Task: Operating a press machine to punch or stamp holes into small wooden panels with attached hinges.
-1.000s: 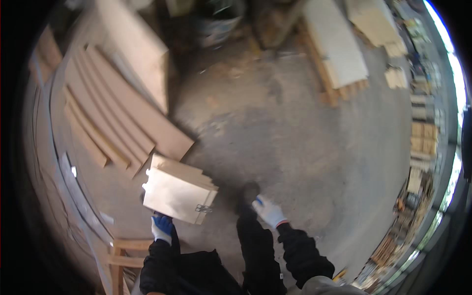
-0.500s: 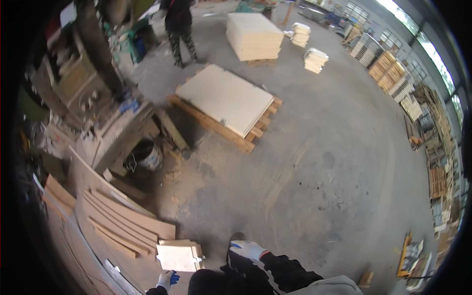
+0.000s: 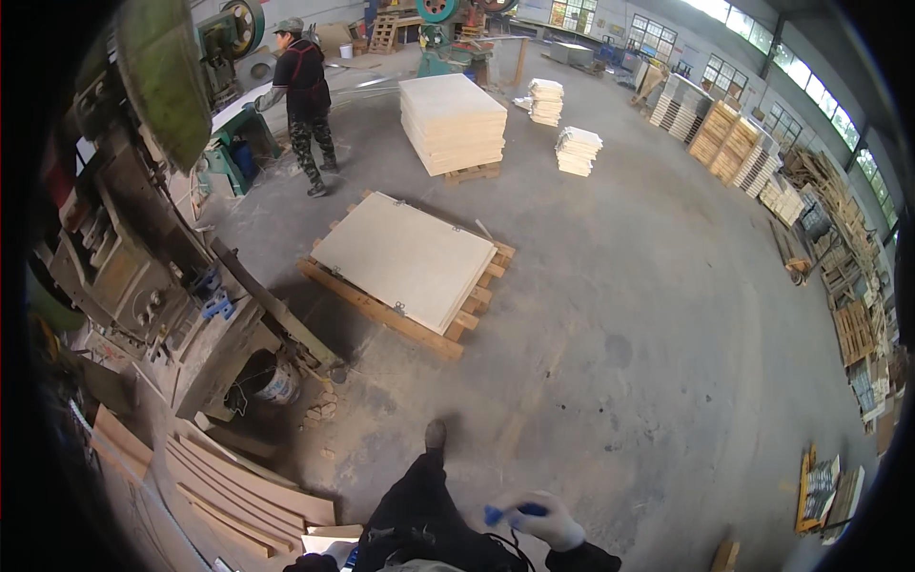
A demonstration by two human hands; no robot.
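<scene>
The person's two hands are well apart, both in white work gloves with blue fingers. The left hand (image 3: 341,551), toward seven o'clock from the middle of the view, is at a small stack of pale boards (image 3: 329,536). It is largely hidden at the lower edge, so I can't tell whether it grips the stack. The right hand (image 3: 541,520), between five and six o'clock, is off the floor, its fingers half curled and loosely parted. One shoe (image 3: 436,434) shows between the hands, further forward.

Long brown boards (image 3: 243,498) lie just beside the pale stack, between seven and eight o'clock. A bucket (image 3: 279,384) stands at eight, by a heavy machine (image 3: 143,262) at nine. Slightly toward ten, a wide cream panel (image 3: 405,255) lies flat on a wooden pallet (image 3: 357,293). A co-worker (image 3: 305,105) stands at eleven, a tall cream stack (image 3: 453,129) at twelve, and two smaller stacks (image 3: 578,153) at one.
</scene>
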